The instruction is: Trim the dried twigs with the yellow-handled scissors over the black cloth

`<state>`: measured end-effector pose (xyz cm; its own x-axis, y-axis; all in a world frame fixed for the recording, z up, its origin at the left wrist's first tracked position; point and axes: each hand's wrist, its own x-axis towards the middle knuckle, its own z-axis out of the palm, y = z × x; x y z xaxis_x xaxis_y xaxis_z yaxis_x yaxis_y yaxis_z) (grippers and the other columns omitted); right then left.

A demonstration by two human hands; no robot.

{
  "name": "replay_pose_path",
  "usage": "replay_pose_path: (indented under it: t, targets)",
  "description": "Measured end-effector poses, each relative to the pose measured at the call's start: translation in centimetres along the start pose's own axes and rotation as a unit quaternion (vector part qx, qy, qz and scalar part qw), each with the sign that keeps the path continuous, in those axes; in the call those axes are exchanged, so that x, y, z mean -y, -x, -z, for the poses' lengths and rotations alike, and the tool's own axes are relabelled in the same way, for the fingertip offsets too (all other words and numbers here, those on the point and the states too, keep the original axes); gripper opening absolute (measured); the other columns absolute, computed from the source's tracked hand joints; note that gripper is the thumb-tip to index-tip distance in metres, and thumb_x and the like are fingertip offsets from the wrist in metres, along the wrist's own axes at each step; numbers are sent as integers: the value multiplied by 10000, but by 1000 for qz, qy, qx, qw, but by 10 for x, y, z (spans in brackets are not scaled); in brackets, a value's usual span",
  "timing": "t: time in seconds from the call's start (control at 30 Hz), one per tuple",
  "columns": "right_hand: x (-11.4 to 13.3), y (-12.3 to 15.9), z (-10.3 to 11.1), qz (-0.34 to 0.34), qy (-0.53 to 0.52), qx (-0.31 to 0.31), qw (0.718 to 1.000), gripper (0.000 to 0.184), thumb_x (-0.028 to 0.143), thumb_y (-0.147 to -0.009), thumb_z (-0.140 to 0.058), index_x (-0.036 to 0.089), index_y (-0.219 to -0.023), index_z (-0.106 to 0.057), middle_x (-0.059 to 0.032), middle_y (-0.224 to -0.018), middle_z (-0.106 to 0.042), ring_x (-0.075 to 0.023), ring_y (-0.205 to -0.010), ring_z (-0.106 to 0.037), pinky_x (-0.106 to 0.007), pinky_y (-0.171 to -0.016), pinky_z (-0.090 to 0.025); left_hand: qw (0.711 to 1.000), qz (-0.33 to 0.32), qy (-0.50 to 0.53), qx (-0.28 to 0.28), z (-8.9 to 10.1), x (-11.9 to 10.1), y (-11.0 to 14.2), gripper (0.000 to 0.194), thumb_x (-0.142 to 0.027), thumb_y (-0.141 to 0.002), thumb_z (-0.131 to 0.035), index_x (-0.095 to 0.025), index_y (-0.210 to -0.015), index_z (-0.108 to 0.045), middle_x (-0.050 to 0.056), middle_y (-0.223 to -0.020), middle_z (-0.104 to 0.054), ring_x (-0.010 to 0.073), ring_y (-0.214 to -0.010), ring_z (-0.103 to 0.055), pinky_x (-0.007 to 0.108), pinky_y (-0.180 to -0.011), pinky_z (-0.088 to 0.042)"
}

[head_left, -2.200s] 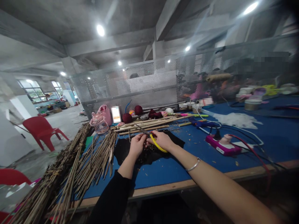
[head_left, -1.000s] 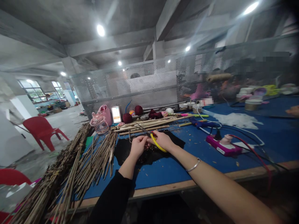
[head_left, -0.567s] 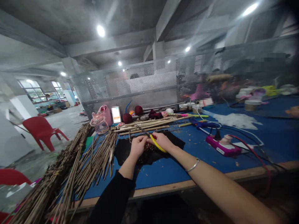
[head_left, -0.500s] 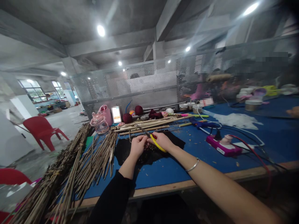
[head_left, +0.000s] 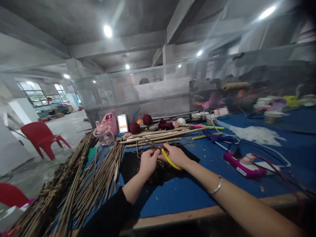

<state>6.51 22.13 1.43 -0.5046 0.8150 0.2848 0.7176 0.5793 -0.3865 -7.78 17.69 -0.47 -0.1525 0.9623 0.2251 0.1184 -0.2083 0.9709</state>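
My right hand (head_left: 175, 156) is closed around yellow-handled scissors (head_left: 172, 162), whose dark blades point up and to the left. Close beside it, my left hand (head_left: 149, 161) is pinched shut, its fingertips almost meeting the right hand's. What the left fingers hold is too small and hidden to make out. Both hands are above a black cloth (head_left: 128, 168) strewn with small brown bits. Left of the cloth, many thin dry twigs (head_left: 105, 169) lie spread on the blue tabletop (head_left: 158, 200).
Long pale sticks (head_left: 160, 134) lie behind the cloth, near dark red yarn balls (head_left: 147, 119). A pink-lidded jar (head_left: 103, 133) stands back left. To the right are a purple power strip (head_left: 243, 166), a blue glue gun (head_left: 218, 136), cables and a crumpled plastic bag (head_left: 259, 134).
The view has shifted slightly. My hands have drawn a little closer together, and the scissors are still in my right hand.
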Motion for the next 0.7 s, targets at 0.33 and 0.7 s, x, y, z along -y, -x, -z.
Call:
replay_pose_path:
  t: [0.33, 0.7]
  targets:
    - [-18, -7, -7, 34, 28, 51, 998, 447, 597, -662, -554, 209, -876, -488, -33, -739, -621, -184, -672, -585, -231, -559, -319, 1000, 25, 0, 3, -5, 17, 5, 394, -455, -738, -515, -97, -647, -652, 40, -578, -601, 93, -460, -461, 197, -436, -379]
    - [-22, -2, -11, 25, 35, 74, 996, 402, 590, -646, -568, 214, -773, -503, -23, -683, -606, -174, -626, -566, -237, -529, -310, 996, 80, 23, 38, -3, 26, 7, 350, -430, -739, -527, -114, -633, -635, 31, -551, -590, 83, -442, -460, 185, -419, -372]
